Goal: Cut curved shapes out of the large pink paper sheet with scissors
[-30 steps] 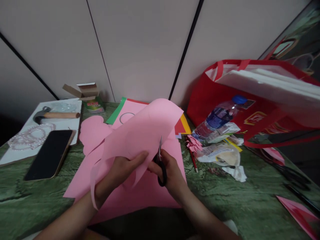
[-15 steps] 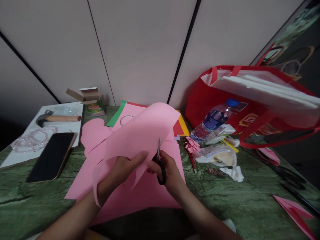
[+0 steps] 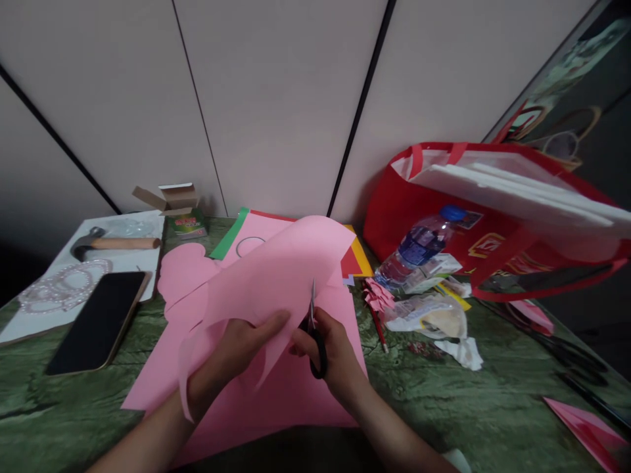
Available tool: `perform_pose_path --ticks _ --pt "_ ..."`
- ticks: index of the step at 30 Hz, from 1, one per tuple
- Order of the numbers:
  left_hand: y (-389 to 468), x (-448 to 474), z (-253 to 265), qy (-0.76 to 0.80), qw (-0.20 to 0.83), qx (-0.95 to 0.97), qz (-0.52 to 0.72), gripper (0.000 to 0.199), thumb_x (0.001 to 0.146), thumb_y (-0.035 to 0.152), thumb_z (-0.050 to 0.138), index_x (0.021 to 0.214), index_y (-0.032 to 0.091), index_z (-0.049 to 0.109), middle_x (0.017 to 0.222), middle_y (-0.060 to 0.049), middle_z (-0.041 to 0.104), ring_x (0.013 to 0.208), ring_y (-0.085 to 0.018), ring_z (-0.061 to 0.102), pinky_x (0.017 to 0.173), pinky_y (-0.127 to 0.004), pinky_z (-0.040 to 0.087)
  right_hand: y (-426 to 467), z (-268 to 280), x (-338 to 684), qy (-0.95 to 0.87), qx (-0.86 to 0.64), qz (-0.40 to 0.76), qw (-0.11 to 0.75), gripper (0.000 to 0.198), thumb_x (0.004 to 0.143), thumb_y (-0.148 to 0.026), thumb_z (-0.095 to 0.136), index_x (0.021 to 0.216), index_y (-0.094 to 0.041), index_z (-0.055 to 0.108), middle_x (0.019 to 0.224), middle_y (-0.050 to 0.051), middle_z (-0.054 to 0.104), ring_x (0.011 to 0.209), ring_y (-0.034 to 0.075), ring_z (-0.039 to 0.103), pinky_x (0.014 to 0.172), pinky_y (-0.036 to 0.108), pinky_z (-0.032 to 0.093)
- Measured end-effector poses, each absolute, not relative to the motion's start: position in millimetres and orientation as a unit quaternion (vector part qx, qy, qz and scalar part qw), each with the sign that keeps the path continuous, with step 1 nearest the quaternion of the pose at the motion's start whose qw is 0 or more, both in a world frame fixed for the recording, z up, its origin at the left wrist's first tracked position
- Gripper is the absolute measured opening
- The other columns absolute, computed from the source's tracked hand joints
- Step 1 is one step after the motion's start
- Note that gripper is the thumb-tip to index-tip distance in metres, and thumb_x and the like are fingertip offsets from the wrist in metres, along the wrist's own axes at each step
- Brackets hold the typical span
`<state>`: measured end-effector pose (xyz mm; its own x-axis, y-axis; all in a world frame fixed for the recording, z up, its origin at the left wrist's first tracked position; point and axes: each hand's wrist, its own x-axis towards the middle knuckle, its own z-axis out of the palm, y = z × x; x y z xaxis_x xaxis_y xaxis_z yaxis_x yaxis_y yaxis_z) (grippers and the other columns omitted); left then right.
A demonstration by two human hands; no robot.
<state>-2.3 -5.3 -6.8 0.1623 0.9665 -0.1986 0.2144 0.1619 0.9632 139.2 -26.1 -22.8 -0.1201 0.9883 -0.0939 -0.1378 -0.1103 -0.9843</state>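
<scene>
My left hand grips a large curled sheet of pink paper, its thumb on top and the other fingers hidden beneath. A narrow cut strip of that sheet hangs over my left wrist. In my right hand is a pair of scissors with black handles, fingers in the loops. The blades point up and away, at the paper's right part, with a cut edge just left of them. Under both hands lie more pink sheets, and a scallop-edged pink piece rests to the left.
On the left are a phone, a hammer, a bead string and an opened small box. To the right stand a water bottle and a red bag, near a red pencil and plastic scraps.
The whole scene sits slightly lower in view as the camera tilts. Both hands keep their hold on the paper and the scissors, with little other visible movement.
</scene>
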Motion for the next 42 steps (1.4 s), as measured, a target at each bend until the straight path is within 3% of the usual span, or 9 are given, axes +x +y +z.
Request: perform_pose_path --ticks 24,28,35,42 --pt "-3.4 -9.5 -11.2 0.566 0.513 0.525 0.375 0.026 0.071 0.039 0.061 0.064 0.015 0.066 0.067 -0.007 0.072 0.070 -0.024 0.065 0.063 -0.031 0.051 -25.9 -19.2 137.1 -0.444 -0.483 0.592 0.468 0.035 0.062 -0.047 0.067 0.072 -0.017 0.050 0.049 -0.005 0.051 0.045 0.011 0.049 0.043 0.024 0.039" --pt "-2.9 -9.7 -11.5 0.530 0.540 0.515 0.404 0.021 0.071 0.036 0.062 0.072 0.015 0.065 0.070 -0.006 0.071 0.070 -0.023 0.065 0.064 -0.032 0.052 -26.4 -18.4 138.5 -0.440 -0.480 0.596 0.470 0.034 0.063 -0.045 0.067 0.072 -0.017 0.050 0.050 -0.006 0.051 0.045 0.010 0.048 0.043 0.023 0.038" --pt "-1.1 -6.1 -6.9 0.516 0.539 0.512 0.426 0.017 0.069 0.032 0.063 0.069 0.015 0.063 0.066 -0.004 0.069 0.064 -0.020 0.064 0.058 -0.028 0.051 -24.8 -24.8 139.1 -0.446 -0.479 0.589 0.473 0.027 0.066 -0.037 0.064 0.074 -0.016 0.050 0.049 -0.007 0.050 0.042 0.009 0.049 0.041 0.021 0.037" --pt "0.0 -6.4 -4.9 0.517 0.523 0.501 0.457 0.019 0.069 0.030 0.064 0.079 0.015 0.063 0.079 -0.004 0.070 0.074 -0.021 0.064 0.063 -0.029 0.051 -26.5 -26.8 138.5 -0.434 -0.462 0.608 0.478 0.030 0.065 -0.039 0.067 0.073 -0.017 0.049 0.043 -0.010 0.047 0.040 0.008 0.048 0.042 0.021 0.038"
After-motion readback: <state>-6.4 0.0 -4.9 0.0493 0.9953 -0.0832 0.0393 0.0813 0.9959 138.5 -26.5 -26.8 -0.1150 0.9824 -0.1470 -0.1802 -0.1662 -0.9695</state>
